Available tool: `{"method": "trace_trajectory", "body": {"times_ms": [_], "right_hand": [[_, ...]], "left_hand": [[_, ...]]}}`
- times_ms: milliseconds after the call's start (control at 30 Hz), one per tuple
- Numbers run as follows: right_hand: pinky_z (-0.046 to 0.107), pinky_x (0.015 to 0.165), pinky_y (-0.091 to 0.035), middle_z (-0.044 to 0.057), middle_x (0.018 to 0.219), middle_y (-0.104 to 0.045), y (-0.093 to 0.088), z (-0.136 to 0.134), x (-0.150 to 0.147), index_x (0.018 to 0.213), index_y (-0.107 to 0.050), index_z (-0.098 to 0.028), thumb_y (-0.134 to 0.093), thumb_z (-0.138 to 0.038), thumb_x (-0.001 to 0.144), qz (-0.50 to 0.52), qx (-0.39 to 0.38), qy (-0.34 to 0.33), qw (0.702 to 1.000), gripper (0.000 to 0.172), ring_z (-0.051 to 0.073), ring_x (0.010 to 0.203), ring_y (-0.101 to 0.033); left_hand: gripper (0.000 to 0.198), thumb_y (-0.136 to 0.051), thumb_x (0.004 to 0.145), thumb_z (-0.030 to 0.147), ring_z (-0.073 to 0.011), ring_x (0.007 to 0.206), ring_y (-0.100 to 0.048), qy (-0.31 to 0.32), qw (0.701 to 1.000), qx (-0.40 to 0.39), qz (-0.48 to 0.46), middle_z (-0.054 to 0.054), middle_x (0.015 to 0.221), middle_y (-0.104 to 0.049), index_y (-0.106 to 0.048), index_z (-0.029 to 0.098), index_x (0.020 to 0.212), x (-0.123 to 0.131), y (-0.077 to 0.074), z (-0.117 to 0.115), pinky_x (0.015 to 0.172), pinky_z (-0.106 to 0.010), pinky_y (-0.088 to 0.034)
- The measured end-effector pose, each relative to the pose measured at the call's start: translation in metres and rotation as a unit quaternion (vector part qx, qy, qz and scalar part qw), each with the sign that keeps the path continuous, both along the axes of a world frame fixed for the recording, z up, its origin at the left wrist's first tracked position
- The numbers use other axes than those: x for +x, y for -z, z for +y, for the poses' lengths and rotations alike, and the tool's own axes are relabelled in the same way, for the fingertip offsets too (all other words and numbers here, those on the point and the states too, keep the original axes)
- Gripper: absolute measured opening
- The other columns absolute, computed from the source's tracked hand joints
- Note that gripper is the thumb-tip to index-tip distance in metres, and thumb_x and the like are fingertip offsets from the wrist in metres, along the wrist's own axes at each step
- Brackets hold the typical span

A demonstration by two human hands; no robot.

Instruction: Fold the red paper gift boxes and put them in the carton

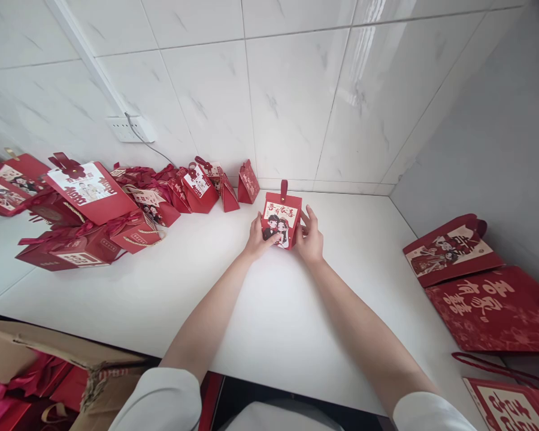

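Upright on the white table, a red gift box [282, 216] stands between my two hands. Its front carries a cream panel with Chinese characters and a cartoon couple, and a red strap loop sticks up from the top. My left hand [256, 240] grips the box at its left side, with the thumb across the lower front. On the right side, my right hand [311, 239] holds the box with curved fingers, partly hidden behind it.
Several red gift boxes [200, 190] line the wall; larger ones [90, 191] are piled at the left. Red gift bags [494, 308] lie along the right edge. A cardboard box [72, 344] with red items stands at the lower left. A socket [130, 129] with a cable is on the tiled wall.
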State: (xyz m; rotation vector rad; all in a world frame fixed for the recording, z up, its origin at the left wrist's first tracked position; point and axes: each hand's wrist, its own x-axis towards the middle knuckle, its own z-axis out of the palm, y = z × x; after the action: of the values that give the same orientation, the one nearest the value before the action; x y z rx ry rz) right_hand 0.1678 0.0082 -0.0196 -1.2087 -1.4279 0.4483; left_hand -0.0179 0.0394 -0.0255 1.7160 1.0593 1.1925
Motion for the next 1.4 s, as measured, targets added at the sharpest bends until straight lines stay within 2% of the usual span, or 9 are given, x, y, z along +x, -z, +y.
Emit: {"method": "trace_trajectory", "body": {"times_ms": [133,200,333,433,567,700,900,1033,1400], "right_hand": [[0.033,0.078,-0.057,0.002,0.137,-0.051,-0.003,-0.002,-0.005,0.142,-0.029,-0.032,-0.042,-0.035,0.093,-0.034,0.024,0.017,0.999,0.051,0.018,0.093,-0.067],[0.032,0.073,-0.058,0.002,0.135,-0.053,-0.004,-0.004,-0.009,0.136,-0.038,-0.03,-0.042,-0.034,0.092,-0.052,0.021,0.034,0.998,0.044,0.018,0.093,-0.067],[0.03,0.069,-0.056,0.006,0.131,-0.054,-0.003,-0.004,-0.011,0.135,-0.038,-0.025,-0.044,-0.038,0.092,-0.041,0.021,0.011,0.999,0.046,0.017,0.093,-0.065],[0.03,0.07,-0.053,0.006,0.113,-0.064,-0.001,-0.001,-0.007,0.128,-0.045,-0.023,-0.044,-0.046,0.092,-0.054,-0.027,-0.028,0.998,0.043,0.018,0.087,-0.065],[0.03,0.071,-0.047,0.003,0.082,-0.067,0.003,0.005,-0.003,0.087,-0.063,-0.023,-0.033,-0.058,0.094,-0.11,-0.131,-0.093,0.981,0.047,0.019,0.076,-0.062],[0.028,0.069,-0.043,0.003,0.079,-0.066,0.003,0.005,-0.002,0.081,-0.063,-0.022,-0.027,-0.061,0.094,-0.111,-0.142,-0.147,0.972,0.055,0.02,0.078,-0.06],[0.029,0.071,-0.041,0.002,0.084,-0.064,0.002,0.004,-0.003,0.082,-0.059,-0.022,-0.029,-0.059,0.094,-0.104,-0.136,-0.164,0.971,0.049,0.019,0.078,-0.058],[0.028,0.067,-0.041,0.002,0.086,-0.06,0.005,0.005,-0.004,0.088,-0.051,-0.022,-0.035,-0.056,0.094,-0.092,-0.11,-0.11,0.983,0.037,0.017,0.072,-0.055],[0.027,0.061,-0.034,0.003,0.079,-0.055,0.0,0.0,-0.005,0.082,-0.045,-0.022,-0.023,-0.04,0.101,-0.278,-0.022,-0.111,0.954,0.034,0.016,0.065,-0.05]], "left_hand": [[0.131,-0.08,0.061,0.051,-0.037,0.145,-0.009,-0.052,0.993,0.03,0.104,-0.017,0.152,-0.014,0.014,0.028,0.15,0.0,0.004,-0.002,0.115,-0.058,-0.015],[0.142,-0.084,0.054,0.049,-0.0374,0.144,-0.011,-0.045,0.988,0.071,0.127,-0.018,0.152,-0.014,0.022,0.028,0.147,0.002,0.004,-0.005,0.114,-0.058,-0.018],[0.14,-0.085,0.053,0.046,-0.0363,0.144,-0.013,-0.062,0.983,0.117,0.124,-0.018,0.151,-0.016,0.017,0.028,0.149,0.006,0.002,-0.009,0.115,-0.055,-0.019],[0.13,-0.08,0.062,0.045,-0.0336,0.145,-0.012,-0.077,0.989,0.109,0.063,-0.017,0.153,-0.012,0.014,0.026,0.15,0.004,0.002,-0.006,0.117,-0.05,-0.018],[0.113,-0.07,0.074,0.049,-0.0285,0.143,-0.025,-0.046,0.996,0.035,-0.065,-0.011,0.155,-0.016,0.014,0.034,0.149,-0.002,0.003,0.002,0.114,-0.046,-0.028],[0.104,-0.062,0.079,0.053,-0.0268,0.137,-0.036,-0.002,0.993,-0.02,-0.121,-0.01,0.155,-0.022,0.013,0.033,0.149,-0.006,0.002,0.004,0.11,-0.046,-0.034],[0.098,-0.061,0.079,0.052,-0.0269,0.138,-0.035,0.004,0.993,-0.021,-0.116,-0.007,0.155,-0.022,0.004,0.035,0.15,-0.006,0.003,0.005,0.112,-0.047,-0.033],[0.101,-0.068,0.076,0.047,-0.0268,0.142,-0.026,-0.012,0.995,0.037,-0.092,-0.007,0.158,-0.016,-0.001,0.032,0.151,-0.003,0.005,0.006,0.115,-0.044,-0.029],[0.084,-0.06,0.083,0.046,-0.0255,0.146,-0.017,-0.047,0.993,0.108,-0.005,-0.006,0.158,-0.018,-0.015,0.028,0.151,-0.008,0.004,0.005,0.12,-0.044,-0.017]]}}
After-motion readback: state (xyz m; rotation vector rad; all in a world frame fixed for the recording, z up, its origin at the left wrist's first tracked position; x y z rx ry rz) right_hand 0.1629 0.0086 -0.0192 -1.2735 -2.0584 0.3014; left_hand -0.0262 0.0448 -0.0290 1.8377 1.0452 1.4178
